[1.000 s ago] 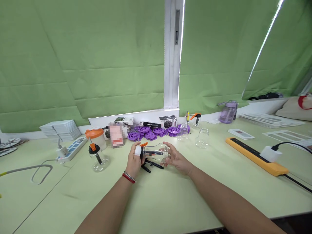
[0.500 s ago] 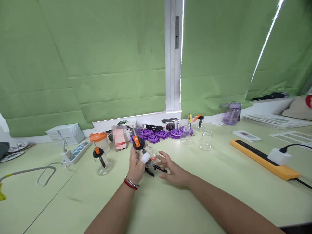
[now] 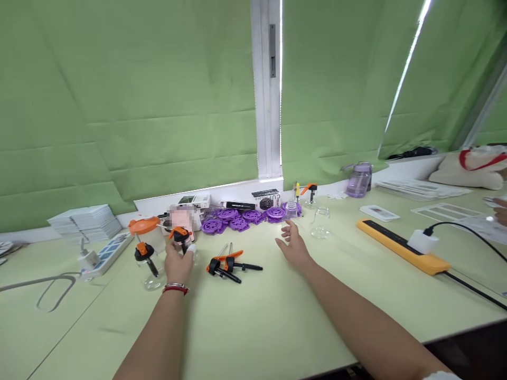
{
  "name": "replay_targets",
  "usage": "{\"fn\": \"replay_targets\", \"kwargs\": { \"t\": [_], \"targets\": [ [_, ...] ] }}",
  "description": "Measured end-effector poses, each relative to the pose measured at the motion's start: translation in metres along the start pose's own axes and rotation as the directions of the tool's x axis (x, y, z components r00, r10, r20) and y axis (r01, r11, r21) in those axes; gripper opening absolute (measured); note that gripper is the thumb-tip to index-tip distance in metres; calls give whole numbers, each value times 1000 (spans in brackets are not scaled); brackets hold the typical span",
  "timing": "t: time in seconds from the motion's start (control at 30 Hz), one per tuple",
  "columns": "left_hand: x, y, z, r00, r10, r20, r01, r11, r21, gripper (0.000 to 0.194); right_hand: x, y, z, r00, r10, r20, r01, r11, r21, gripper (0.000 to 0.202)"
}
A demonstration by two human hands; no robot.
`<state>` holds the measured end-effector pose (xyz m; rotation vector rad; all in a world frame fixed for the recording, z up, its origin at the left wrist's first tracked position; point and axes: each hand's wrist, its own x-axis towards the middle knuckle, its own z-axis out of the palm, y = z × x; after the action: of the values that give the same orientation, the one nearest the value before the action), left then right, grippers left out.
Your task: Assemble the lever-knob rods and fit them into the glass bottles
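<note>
My left hand (image 3: 179, 265) is wrapped round a clear glass jar (image 3: 192, 258) topped with a black and orange pump head (image 3: 181, 235). Just left of it stands a similar glass jar (image 3: 150, 274) with its own black and orange top. Two loose pump heads (image 3: 224, 269) with black tubes lie on the table between my hands. My right hand (image 3: 292, 246), fingers apart and holding nothing, is near an upright glass jar (image 3: 291, 210). Another open glass jar (image 3: 320, 226) stands to its right.
Purple wheel-shaped parts (image 3: 239, 221) lie along the back wall. An orange power strip (image 3: 400, 248) is at the right, a white one (image 3: 106, 256) at the left. A purple bottle (image 3: 358, 182) stands at the back right; a person's hand (image 3: 501, 212) shows at the right edge.
My left hand has moved left with the topped jar, beside the other topped jar. My right hand has left that jar and reached forward. The loose pump heads are now uncovered.
</note>
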<state>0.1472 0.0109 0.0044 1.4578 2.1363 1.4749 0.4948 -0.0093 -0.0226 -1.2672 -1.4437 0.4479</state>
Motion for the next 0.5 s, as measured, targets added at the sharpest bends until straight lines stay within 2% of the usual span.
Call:
{"fn": "replay_targets", "kwargs": {
  "t": [0.07,0.13,0.2,0.27,0.37,0.5],
  "targets": [
    [4,-6,2,999,-27,-25,27,1000,4,59,8,8,-9,988,67,-141,-81,992,-96,58],
    [7,-9,2,998,-49,-43,49,999,13,58,16,17,-21,952,121,-279,-175,969,-174,51],
    [9,-12,2,996,-66,-56,67,997,24,57,23,27,-33,895,167,-414,-278,935,-222,48],
    [11,-14,1,995,-78,-69,80,996,30,56,27,35,-45,818,219,-533,-398,883,-248,45],
    [12,-18,0,991,-84,-108,88,996,31,55,31,45,-58,754,253,-606,-480,843,-245,45],
    [14,-22,-1,984,-62,-168,67,997,29,56,31,53,-65,701,283,-654,-549,799,-243,51]
  ]
}}
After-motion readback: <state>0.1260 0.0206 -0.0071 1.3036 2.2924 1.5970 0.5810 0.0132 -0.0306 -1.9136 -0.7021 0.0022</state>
